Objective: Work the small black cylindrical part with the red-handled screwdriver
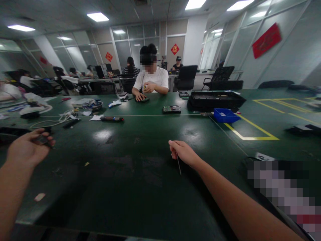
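Observation:
My right hand (182, 152) is stretched out over the middle of the dark green table (140, 180), fingers pinched on a thin metal tool (179, 165) that points down toward the tabletop. My left hand (26, 147) hovers at the left edge of the table, fingers curled around a small dark object (44, 140) that is blurred. Both forearms reach in from the bottom of the view.
A person in a white shirt (151, 80) sits across the table handling a small device. A circuit board (171, 109), black tray (215, 99), blue bin (225, 115), screwdriver (112, 118) and cables (54, 120) lie on the far half. Yellow tape lines (250, 129) mark the right side.

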### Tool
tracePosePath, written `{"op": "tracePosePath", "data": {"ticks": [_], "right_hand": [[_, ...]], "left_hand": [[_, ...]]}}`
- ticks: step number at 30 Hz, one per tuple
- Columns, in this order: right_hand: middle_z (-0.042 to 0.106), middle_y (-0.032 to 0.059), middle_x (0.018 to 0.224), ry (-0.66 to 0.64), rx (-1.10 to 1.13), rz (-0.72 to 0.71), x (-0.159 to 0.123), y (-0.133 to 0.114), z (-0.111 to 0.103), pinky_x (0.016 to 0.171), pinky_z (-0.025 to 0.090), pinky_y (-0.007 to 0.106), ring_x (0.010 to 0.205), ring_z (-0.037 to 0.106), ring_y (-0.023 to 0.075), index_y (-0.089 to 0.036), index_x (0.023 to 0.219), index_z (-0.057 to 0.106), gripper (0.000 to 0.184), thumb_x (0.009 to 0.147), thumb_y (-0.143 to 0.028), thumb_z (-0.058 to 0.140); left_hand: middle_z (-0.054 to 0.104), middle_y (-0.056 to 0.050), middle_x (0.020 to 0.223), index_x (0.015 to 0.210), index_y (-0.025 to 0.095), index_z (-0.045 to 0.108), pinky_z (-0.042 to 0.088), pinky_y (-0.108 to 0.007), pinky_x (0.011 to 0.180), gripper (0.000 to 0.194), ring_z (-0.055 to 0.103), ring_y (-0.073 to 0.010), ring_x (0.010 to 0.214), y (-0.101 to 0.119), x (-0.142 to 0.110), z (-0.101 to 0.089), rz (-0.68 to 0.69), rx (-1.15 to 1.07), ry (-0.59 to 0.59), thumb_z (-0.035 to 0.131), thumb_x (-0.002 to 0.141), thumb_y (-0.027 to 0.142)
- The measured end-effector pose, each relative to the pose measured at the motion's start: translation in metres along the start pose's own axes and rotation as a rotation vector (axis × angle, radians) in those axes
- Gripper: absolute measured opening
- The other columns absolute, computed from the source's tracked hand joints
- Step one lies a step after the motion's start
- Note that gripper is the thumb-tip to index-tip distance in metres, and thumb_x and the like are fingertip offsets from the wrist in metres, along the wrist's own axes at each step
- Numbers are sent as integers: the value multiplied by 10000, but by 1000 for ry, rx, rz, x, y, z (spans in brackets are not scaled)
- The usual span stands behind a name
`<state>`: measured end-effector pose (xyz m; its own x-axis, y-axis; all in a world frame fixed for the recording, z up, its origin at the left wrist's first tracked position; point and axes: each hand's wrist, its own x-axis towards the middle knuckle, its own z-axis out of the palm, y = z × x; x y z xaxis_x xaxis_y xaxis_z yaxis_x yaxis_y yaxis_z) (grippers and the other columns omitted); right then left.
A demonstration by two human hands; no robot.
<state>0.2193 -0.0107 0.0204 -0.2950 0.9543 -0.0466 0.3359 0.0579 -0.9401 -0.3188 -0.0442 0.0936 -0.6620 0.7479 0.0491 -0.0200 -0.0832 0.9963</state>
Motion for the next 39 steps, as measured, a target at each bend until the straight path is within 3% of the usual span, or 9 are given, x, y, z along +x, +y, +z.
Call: {"op": "tracePosePath", "data": {"ticks": [3, 9, 13, 17, 21, 24, 29, 34, 39], "right_hand": [[561, -16, 563, 26, 3, -9, -2, -3, 0, 655, 429, 307, 571, 567, 164, -218, 702, 529, 415, 979, -513, 435], [610, 16, 672, 68, 123, -51, -2, -2, 1, 701, 459, 311, 666, 584, 173, -215, 686, 540, 406, 977, -460, 398], [558, 0, 654, 112, 77, -24, -4, -4, -1, 604, 430, 291, 600, 522, 156, -208, 704, 567, 412, 974, -470, 398], [514, -11, 611, 152, -39, 50, -6, -7, -3, 522, 380, 282, 532, 493, 144, -197, 757, 625, 454, 956, -560, 439], [487, -25, 582, 119, -13, 72, -4, -5, 0, 465, 353, 274, 476, 449, 128, -196, 767, 629, 485, 915, -637, 492], [478, -39, 568, 59, 117, 60, -2, -1, 2, 474, 381, 266, 474, 433, 115, -200, 746, 592, 473, 896, -645, 533], [464, -51, 586, -6, 319, 42, -3, -1, 4, 499, 404, 257, 499, 424, 108, -205, 736, 562, 409, 897, -580, 577], [564, -19, 719, 2, 450, -31, -5, -5, 4, 614, 472, 289, 620, 516, 127, -201, 841, 646, 269, 868, -468, 653], [650, 21, 793, 189, 455, -135, -5, -9, 3, 707, 485, 325, 714, 580, 153, -198, 905, 695, 300, 834, -489, 707]], "left_hand": [[525, 0, 699, 886, 150, 559, 460, -276, 668, 227, 502, -125, 640, 10, -28, 51, -43, -210, -52, 476, 723, 15], [518, -24, 735, 958, 118, 600, 450, -262, 632, 289, 496, -135, 648, 21, -96, 149, -69, -364, -406, 490, 708, 25], [512, -21, 727, 1007, 126, 594, 455, -259, 641, 276, 502, -135, 639, 14, -145, 197, -145, -365, -603, 508, 749, 81], [551, -26, 772, 1053, 136, 603, 418, -251, 650, 384, 536, -141, 680, -3, -193, 228, -171, -303, -820, 499, 690, 69], [559, -27, 797, 1007, 142, 621, 415, -279, 714, 353, 526, -147, 733, -33, -217, 246, -85, -159, -951, 469, 692, 97], [575, -35, 872, 1053, 163, 608, 432, -320, 795, 353, 540, -175, 824, -60, -214, 251, 139, 111, -1003, 473, 731, 116], [594, -68, 1125, 1284, 205, 497, 437, -379, 961, 586, 560, -218, 1050, -94, -190, 249, 519, 511, -1006, 539, 726, 33], [629, -76, 1175, 1150, 203, 608, 440, -402, 1023, 314, 576, -227, 1121, -102, -175, 248, 627, 573, -970, 551, 862, 93], [635, -52, 1273, 1244, 245, 630, 406, -404, 1097, 410, 569, -220, 1206, -99, -170, 247, 636, 527, -904, 641, 853, 120]]}}
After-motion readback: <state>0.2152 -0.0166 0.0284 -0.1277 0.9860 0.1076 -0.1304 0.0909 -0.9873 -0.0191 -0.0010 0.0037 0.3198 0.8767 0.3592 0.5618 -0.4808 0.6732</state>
